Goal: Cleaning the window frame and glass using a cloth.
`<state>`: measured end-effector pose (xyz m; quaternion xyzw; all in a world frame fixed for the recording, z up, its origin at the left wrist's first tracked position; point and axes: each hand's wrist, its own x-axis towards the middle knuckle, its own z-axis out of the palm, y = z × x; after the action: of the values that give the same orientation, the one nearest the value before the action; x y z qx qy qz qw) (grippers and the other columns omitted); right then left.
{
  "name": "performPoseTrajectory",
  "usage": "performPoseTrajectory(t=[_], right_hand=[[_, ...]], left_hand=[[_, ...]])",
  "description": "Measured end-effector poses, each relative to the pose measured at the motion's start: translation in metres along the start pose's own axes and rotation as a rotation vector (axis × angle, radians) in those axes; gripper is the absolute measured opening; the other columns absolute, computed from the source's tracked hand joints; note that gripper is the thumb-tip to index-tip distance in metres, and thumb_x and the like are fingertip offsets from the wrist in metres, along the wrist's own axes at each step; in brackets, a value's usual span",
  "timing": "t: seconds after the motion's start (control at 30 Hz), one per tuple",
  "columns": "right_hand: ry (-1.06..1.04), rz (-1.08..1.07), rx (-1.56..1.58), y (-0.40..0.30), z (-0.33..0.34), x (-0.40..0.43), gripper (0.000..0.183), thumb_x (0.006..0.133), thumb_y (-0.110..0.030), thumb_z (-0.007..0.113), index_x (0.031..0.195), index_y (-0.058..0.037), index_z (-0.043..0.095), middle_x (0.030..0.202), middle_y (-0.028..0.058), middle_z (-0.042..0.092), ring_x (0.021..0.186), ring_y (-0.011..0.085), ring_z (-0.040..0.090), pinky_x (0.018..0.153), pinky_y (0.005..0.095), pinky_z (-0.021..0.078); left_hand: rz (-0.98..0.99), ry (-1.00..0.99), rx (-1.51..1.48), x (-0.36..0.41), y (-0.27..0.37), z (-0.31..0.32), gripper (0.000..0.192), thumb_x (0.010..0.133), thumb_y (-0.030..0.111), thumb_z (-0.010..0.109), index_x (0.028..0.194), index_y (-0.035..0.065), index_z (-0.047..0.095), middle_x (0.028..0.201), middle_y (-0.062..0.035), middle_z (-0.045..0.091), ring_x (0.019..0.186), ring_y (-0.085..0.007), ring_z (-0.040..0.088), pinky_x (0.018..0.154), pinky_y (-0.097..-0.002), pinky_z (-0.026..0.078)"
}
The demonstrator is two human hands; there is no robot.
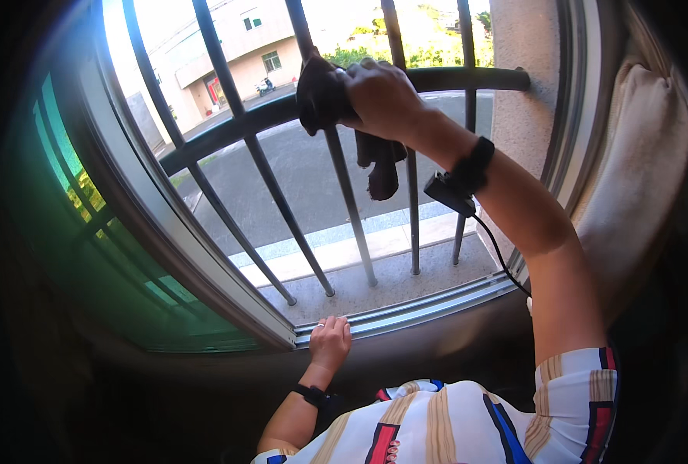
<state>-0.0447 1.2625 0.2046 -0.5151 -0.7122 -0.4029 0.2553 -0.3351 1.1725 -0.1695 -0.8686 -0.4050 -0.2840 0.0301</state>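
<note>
In the head view my right hand (pixel 381 95) grips a dark cloth (pixel 325 93) against the thick horizontal rail (pixel 460 79) of a metal window grille. Part of the cloth bunches over the rail where an upright bar (pixel 344 180) meets it, and a loose end dangles below my palm. Low in the opening, my left hand (pixel 330 342) rests with its fingers on the metal window track (pixel 413 322) and holds nothing that I can see. A black strap sits on each wrist; the right one carries a small box with a cable.
A sliding sash with green-tinted glass (pixel 164 290) stands at the left. A pale curtain (pixel 634 185) hangs at the right beside the rough outer wall (pixel 523 116). Beyond the bars lie a stone ledge (pixel 390 284), a paved road (pixel 297 168), a building (pixel 251 64) and a parked scooter (pixel 265 86).
</note>
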Motion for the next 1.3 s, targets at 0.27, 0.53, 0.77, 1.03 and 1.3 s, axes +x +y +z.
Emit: performPoseTrajectory(t=[0.27, 0.53, 0.77, 1.03, 1.3], right_hand=[[0.251, -0.241, -0.178, 0.066, 0.009, -0.07, 0.077, 0.081, -0.022, 0.079, 0.148, -0.009, 0.043, 0.149, 0.0104, 0.047, 0.132, 0.03, 0.05, 0.112, 0.0521, 0.0392], [0.061, 0.137, -0.226, 0.102, -0.036, -0.094, 0.07, 0.077, -0.019, 0.081, 0.141, -0.0068, 0.054, 0.131, 0.0122, 0.06, 0.116, 0.0344, 0.057, 0.103, 0.0464, 0.0431], [-0.458, 0.367, -0.348, 0.101, -0.049, -0.016, 0.057, 0.085, -0.016, 0.077, 0.136, -0.0027, 0.056, 0.104, 0.0194, 0.07, 0.107, 0.0339, 0.064, 0.097, 0.0421, 0.0507], [0.13, 0.22, 0.192, 0.187, 0.033, 0.009, 0.033, 0.089, -0.001, 0.061, 0.121, 0.0006, 0.064, 0.109, 0.0228, 0.071, 0.106, 0.0349, 0.068, 0.098, 0.0397, 0.0501], [-0.521, 0.236, 0.409, 0.168, -0.008, 0.02, 0.044, 0.093, -0.031, 0.063, 0.122, 0.0023, 0.065, 0.11, 0.0209, 0.071, 0.106, 0.0285, 0.068, 0.096, 0.0392, 0.051]], left_hand=[[-0.016, 0.002, -0.021, -0.001, 0.005, -0.008, 0.017, 0.093, 0.017, 0.058, 0.097, 0.0069, 0.071, 0.09, -0.0106, 0.066, 0.087, -0.0319, 0.064, 0.077, -0.0431, 0.051], [0.014, 0.037, -0.04, 0.001, 0.002, -0.001, 0.019, 0.09, 0.02, 0.062, 0.098, 0.005, 0.071, 0.091, -0.0106, 0.066, 0.087, -0.0303, 0.064, 0.076, -0.0414, 0.052], [0.006, -0.001, -0.018, -0.005, -0.003, -0.002, 0.02, 0.091, 0.018, 0.058, 0.099, 0.0056, 0.072, 0.09, -0.0104, 0.066, 0.084, -0.0301, 0.064, 0.075, -0.0415, 0.052], [0.025, 0.015, -0.02, 0.003, 0.006, -0.003, 0.02, 0.09, 0.02, 0.061, 0.1, 0.0057, 0.071, 0.089, -0.0105, 0.066, 0.085, -0.0306, 0.064, 0.073, -0.0411, 0.052], [0.004, 0.032, 0.021, -0.003, 0.001, -0.005, 0.018, 0.091, 0.019, 0.062, 0.098, 0.006, 0.072, 0.089, -0.0101, 0.066, 0.086, -0.0296, 0.065, 0.073, -0.0407, 0.052]])
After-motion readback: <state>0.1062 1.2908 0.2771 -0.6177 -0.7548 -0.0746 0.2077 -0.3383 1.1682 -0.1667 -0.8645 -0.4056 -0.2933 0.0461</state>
